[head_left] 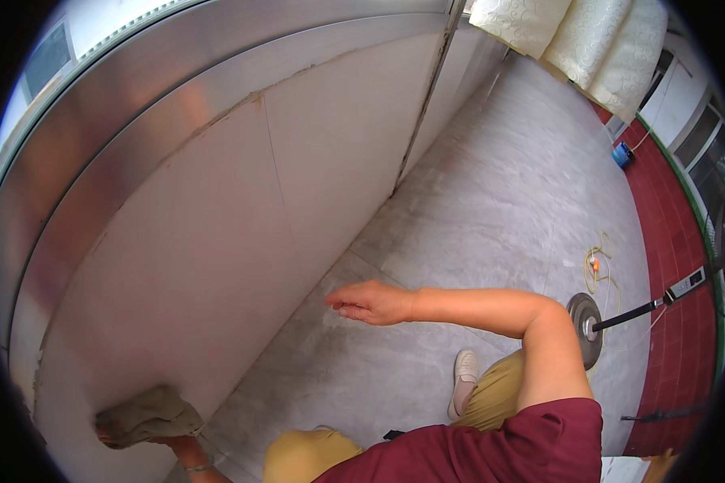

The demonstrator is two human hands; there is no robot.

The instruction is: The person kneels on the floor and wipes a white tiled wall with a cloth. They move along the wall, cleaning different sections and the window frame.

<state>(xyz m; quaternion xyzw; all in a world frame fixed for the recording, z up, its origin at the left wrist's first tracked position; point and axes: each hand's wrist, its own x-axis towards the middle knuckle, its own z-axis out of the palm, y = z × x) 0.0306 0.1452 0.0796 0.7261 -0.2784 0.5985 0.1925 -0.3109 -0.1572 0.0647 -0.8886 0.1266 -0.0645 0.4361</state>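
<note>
Low at the left, holding a bunched cloth (149,414) against the panel (185,241) with the left hand (171,442); mostly hidden under the folds, so cannot tell the spread of its fingers. Probably best to flatten those folds, press evenly and work in overlapping strokes. Holding nothing in the right hand (372,303), fingers close together and loosely bent, above the floor (491,193) and apart from the panel; likely useful there for balance, or braced on a knee (306,457). Worth planting the shoe (464,374) firmly. Farther up, go gently over the thin line (275,169) and the ragged edge below the rail (157,72). Better not to step back onto the round base (586,332) or loose cord (590,274). Beyond, well apart, a red wall (669,241) and pale curtain (588,56).
</note>
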